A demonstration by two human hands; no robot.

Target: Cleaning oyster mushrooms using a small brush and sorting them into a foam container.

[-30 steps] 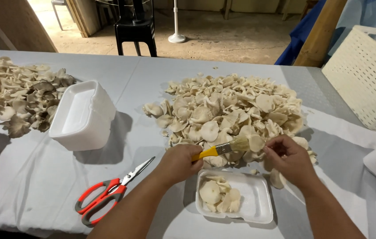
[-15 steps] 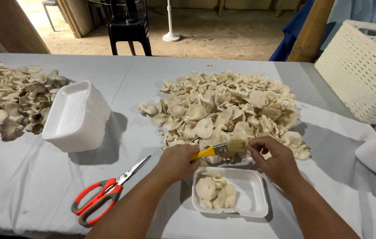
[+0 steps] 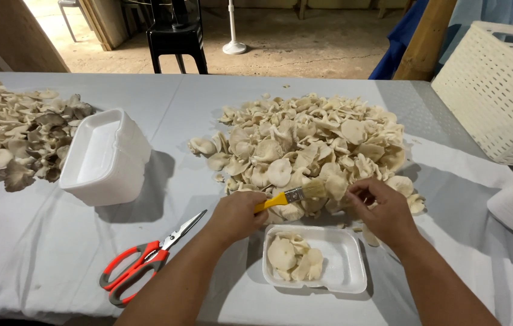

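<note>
While curled tight around the yellow handle, left hand grips the brush, long axis running left to right and tilting slightly upward, bristles aimed at the right hand. Right there, fingers pinched on a single pale mushroom, held up at the near edge of the big mushroom pile. Bristles touching or just shy of that mushroom, hard to call. Brush sits between both hands, left one owning it, right one closer to the pile. Just below, a white foam tray on the bench, a few mushrooms lying in its left half. Further left, red-handled scissors, blades pointing toward the pile. Beyond, a stack of foam trays, then a darker mushroom heap. Far right, a white lattice basket.
</note>
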